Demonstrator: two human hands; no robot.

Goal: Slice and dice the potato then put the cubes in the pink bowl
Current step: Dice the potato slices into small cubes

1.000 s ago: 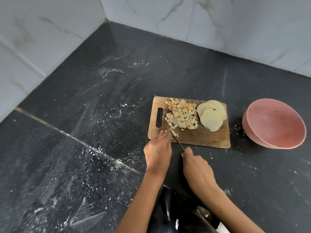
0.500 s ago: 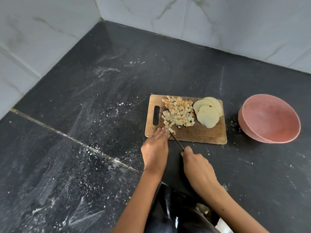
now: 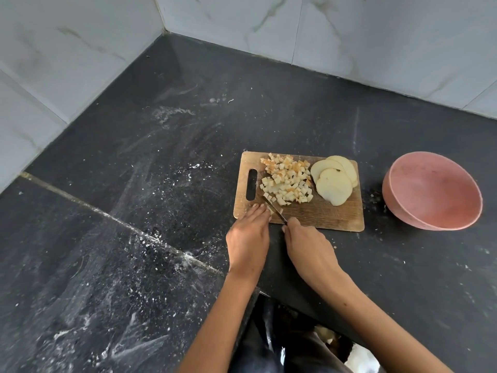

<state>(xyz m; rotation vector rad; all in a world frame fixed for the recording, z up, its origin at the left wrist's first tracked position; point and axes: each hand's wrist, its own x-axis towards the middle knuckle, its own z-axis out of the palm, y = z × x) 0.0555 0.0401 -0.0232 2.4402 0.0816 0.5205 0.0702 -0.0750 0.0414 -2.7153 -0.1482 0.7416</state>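
We dice near the front left corner of the wooden cutting board [image 3: 322, 216], which lay on the dark desk [image 3: 161, 184]. The right hand [image 3: 309, 246] was curled around the handle of a knife [image 3: 274, 210], so its grip was clamped on that tool; the blade's long axis ran diagonally, up and to the left from the hand toward the heap of potato cubes [image 3: 287, 181]. The left hand [image 3: 248, 235] lay just left of the blade with its fingers extended, its grip apart, the fingertips pressing down on a small potato piece [image 3: 272, 210] at the blade; the piece was mostly hidden. We judge that the coming cut turned on this: the piece lay directly under the blade, touching the left fingertips, and the left hand was the nearer. Three uncut potato slices [image 3: 333, 187] overlapped at the board's right end. The pink bowl [image 3: 433, 192] stood well apart to the right, holding no cubes, nearer the right hand. We could read no brands, labels or writing.
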